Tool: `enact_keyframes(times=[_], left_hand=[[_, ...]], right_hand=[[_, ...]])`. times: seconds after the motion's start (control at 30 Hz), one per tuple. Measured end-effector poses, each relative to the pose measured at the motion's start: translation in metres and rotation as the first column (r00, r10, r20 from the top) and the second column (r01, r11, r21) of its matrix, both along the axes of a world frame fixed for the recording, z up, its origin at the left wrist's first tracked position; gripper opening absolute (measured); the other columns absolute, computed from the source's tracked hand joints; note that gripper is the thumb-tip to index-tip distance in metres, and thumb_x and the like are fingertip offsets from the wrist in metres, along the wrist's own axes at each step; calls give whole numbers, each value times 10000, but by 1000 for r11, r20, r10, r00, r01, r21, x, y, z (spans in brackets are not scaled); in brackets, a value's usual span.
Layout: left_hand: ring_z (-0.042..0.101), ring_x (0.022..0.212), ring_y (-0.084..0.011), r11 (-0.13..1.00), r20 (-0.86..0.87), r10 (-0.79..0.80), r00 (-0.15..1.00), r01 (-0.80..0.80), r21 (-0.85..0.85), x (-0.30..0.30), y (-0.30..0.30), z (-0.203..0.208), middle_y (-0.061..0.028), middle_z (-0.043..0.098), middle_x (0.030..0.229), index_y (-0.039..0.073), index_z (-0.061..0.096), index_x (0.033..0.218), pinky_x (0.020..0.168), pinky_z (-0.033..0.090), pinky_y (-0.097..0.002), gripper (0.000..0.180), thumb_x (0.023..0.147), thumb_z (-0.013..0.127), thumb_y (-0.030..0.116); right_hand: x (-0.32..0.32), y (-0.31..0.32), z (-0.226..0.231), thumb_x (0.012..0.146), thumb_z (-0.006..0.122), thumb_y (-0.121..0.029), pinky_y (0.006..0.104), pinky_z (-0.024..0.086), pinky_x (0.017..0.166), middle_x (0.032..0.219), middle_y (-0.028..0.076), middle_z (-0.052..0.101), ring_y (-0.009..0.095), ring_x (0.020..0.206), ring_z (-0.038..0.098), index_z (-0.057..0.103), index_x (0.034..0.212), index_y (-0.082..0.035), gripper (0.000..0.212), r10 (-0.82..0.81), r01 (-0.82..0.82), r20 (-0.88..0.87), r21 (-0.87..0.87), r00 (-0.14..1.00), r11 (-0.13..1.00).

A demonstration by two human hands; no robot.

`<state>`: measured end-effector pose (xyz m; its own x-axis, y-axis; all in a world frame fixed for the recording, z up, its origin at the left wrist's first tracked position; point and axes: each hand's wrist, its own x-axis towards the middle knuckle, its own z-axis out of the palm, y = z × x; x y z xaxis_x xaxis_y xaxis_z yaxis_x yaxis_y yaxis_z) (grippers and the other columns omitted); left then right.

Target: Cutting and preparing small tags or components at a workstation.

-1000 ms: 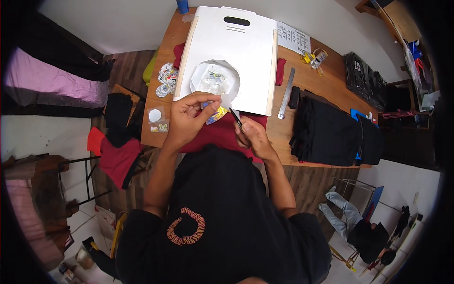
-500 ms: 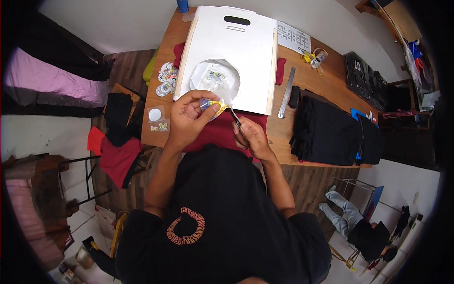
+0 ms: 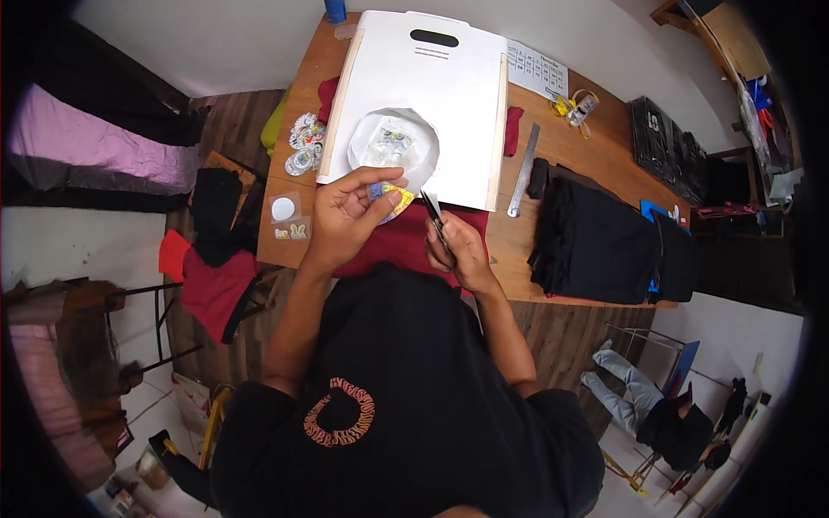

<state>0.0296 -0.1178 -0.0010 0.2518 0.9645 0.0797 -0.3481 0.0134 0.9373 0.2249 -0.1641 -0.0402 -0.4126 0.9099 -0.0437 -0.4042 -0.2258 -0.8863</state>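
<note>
My left hand [image 3: 341,216] pinches a clear printed film piece [image 3: 399,200] with yellow and blue markings between thumb and fingers. Closed around the handles of a pair of dark scissors [image 3: 433,210], my right hand [image 3: 462,250] holds the blades apart just right of the film. Under both hands lies a white board [image 3: 471,104] with a dark handle slot at its far end. On its near part sits a shallow, roundish white tray [image 3: 429,138] with clear printed film scraps [image 3: 393,142] in it. Maroon cloth [image 3: 414,235] shows below the board's near edge.
Cut-out stickers [image 3: 304,142] and a packet with a white disc [image 3: 283,209] lie left on the wooden table [image 3: 518,259]. To the right are a metal ruler [image 3: 524,168], folded black garments [image 3: 596,233] and tape rolls [image 3: 580,108]. Another person [image 3: 665,423] is at lower right.
The scissors have drawn slightly away from the film, and their blades have spread. My left hand has barely moved, still holding the film.
</note>
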Motion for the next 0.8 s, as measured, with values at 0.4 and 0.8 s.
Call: enact_keyframes(times=[0.4, 0.8], left_hand=[[615, 917, -122, 996, -23, 57, 998, -59, -61, -1, 1, 1, -131, 640, 1050, -67, 554, 1183, 803, 517, -237, 292, 894, 574, -28], [605, 961, -137, 998, -31, 67, 997, -68, -14, -5, 5, 8, -131, 619, 1055, -74, 545, 1163, 787, 527, -241, 266, 903, 569, -26]], right_hand=[[2, -2, 9, 1004, 395, -385, 227, 266, 454, 557, -30, 329, 64, 458, 287, 492, 930, -20, 385, 68, -68, 103, -9, 992, 998], [21, 3, 38, 1014, 330, -392, 226, 333, 533, 602, 8, 437, 84, 527, 396, 549, 1040, 18, 465, 7, -47, 309, 121, 951, 992]])
